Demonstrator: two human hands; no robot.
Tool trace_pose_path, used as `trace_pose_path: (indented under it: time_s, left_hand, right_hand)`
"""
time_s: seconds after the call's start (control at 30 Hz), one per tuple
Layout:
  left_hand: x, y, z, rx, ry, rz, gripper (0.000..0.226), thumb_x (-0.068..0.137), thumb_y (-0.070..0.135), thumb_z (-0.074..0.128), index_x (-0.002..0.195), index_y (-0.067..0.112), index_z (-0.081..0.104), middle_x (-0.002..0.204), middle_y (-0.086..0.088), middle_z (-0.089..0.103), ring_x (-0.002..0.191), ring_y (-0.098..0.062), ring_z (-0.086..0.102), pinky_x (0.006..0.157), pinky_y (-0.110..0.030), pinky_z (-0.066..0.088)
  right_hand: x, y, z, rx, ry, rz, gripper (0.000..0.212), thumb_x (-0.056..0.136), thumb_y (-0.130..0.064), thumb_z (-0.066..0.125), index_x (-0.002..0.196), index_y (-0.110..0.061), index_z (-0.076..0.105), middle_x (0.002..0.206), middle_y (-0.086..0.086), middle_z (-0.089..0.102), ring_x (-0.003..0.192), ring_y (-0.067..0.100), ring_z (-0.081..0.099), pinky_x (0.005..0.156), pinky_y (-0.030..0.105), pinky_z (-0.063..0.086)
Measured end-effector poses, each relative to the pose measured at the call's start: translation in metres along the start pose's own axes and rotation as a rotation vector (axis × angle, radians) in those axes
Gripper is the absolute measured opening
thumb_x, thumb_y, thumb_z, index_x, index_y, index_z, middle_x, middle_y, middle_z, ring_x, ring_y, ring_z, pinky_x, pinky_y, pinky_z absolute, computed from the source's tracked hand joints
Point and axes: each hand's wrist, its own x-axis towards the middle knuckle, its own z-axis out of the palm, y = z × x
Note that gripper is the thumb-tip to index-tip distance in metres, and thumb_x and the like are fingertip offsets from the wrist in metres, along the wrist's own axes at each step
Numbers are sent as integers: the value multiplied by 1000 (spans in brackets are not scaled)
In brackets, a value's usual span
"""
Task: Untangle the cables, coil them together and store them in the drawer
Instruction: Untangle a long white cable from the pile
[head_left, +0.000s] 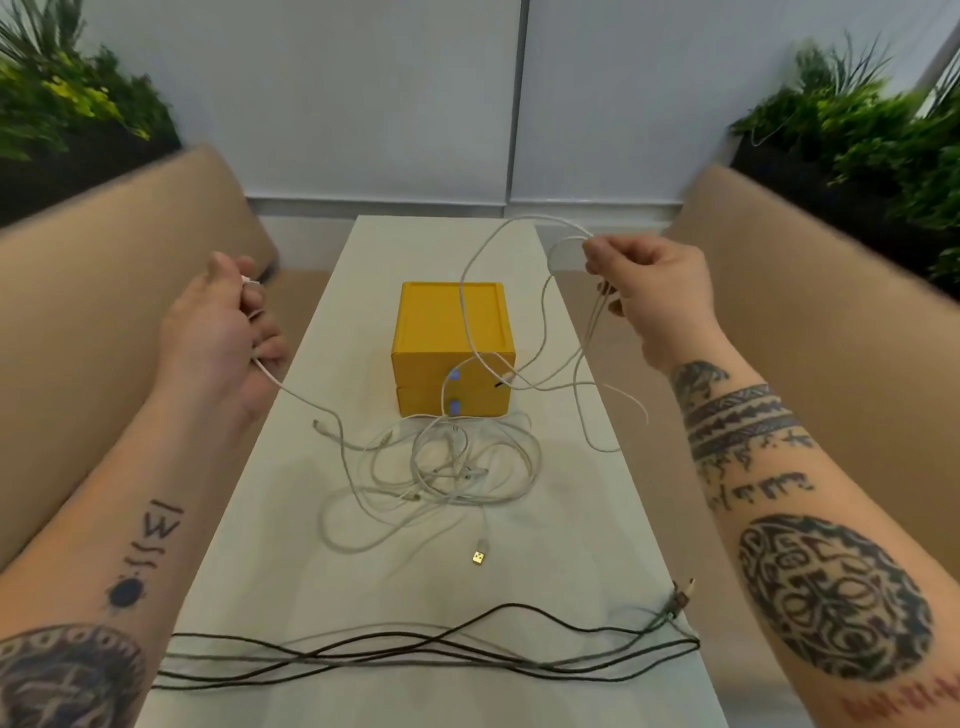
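Observation:
A tangle of white cables (457, 467) lies on the white table (597, 519) in front of a yellow two-drawer box (451, 345), both drawers closed. My left hand (223, 332) is raised off the table's left edge and grips one white cable end; the cable runs from it down into the tangle. My right hand (649, 283) is raised at the right and pinches loops of white cable (470, 322) that arch over the box and hang down to the table. Dark cables (415, 652) lie stretched side by side across the near end of the table.
A gold USB plug (480, 553) lies loose below the tangle. Tan sofas (93, 270) flank the narrow table on both sides. Green plants (857, 135) stand at the back corners before a pale wall.

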Motion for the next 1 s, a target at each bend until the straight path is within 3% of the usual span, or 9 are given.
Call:
trace_pose_path:
  time_s: [0.17,0.27,0.37,0.43,0.5,0.6,0.73,0.9,1.0]
  left_hand:
    - [-7,4,-2,63,2,67,25,103,45,42,97,24,53,63,11,41,47,-7,23,40,-20,17]
    - [-9,0,-10,83,14,77,24,103,44,42,95,25,53,63,10,41,47,-7,23,41,-21,15]
    - [-9,-3,-17,88,23,73,23,103,44,44,95,25,53,63,10,41,47,-7,22,42,-21,14]
    - [-9,-5,-20,91,19,76,23,103,44,45,94,25,53,64,10,41,47,-7,22,42,-21,14]
    - [-9,-8,-20,98,20,80,22,103,43,45,92,25,53,64,10,41,48,-7,22,41,-21,14]
    - [-8,-10,-20,105,23,85,22,103,43,46,93,25,54,64,9,42,48,-8,21,40,-21,15]
    - [-8,-11,-21,118,30,91,23,103,43,46,92,25,55,64,9,42,49,-8,21,40,-21,16]
    - [-8,-16,-23,119,38,87,24,101,45,48,93,25,58,65,9,43,49,-8,21,41,-21,15]
    - [-8,-17,-25,118,24,80,22,101,45,50,95,25,60,67,10,45,49,-8,21,42,-20,15]
  right_hand:
    - [-26,64,0,-135,-193,32,10,84,-22,79,91,-29,76,80,-18,75,76,-8,67,73,11,48]
    - [-46,117,-8,-457,-458,130,11,80,-29,83,87,-36,78,91,-17,75,91,-3,66,82,18,46]
    - [-62,154,-14,-786,-752,204,13,72,-38,87,79,-42,77,91,-21,70,91,1,62,93,34,48]
    - [-71,155,-13,-984,-928,276,23,72,-48,84,93,-44,77,95,-28,65,96,-2,57,97,33,40]
    - [-74,150,-15,-977,-1041,383,36,76,-58,77,107,-39,76,106,-25,67,107,2,59,95,27,41]
    - [-66,146,-15,-882,-935,490,53,87,-74,49,99,-32,79,108,-10,71,105,10,62,98,34,43]
    - [-44,156,-13,-835,-421,407,48,100,-51,43,89,-16,74,97,0,74,84,16,66,84,36,53]
    - [-41,187,14,-982,-483,419,42,94,-45,58,97,-5,71,93,8,72,83,21,63,75,34,53]
    - [-51,215,29,-999,-500,495,38,92,-44,62,76,-10,58,74,3,58,70,19,55,56,28,39]
